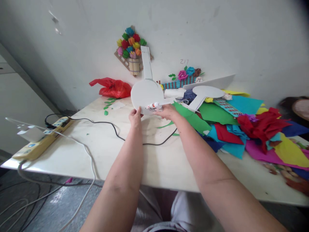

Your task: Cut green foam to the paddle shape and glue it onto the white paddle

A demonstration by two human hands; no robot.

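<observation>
Table (149, 161); white cutout (147, 91) upright (handle up).

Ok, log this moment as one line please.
left hand: grips white paddle-shaped cutout at lower edge | right hand: holds glue stick against cutout | cutout: upright above table | coloured paper pile: right

We are holding a white paddle-shaped foam cutout (147, 93) upright above the bench, handle pointing up, small glue tube (154, 105) lying against its lower edge.

faint handwritten "Z17", possibly "217", on the wall (217, 38); nothing else legible
</observation>
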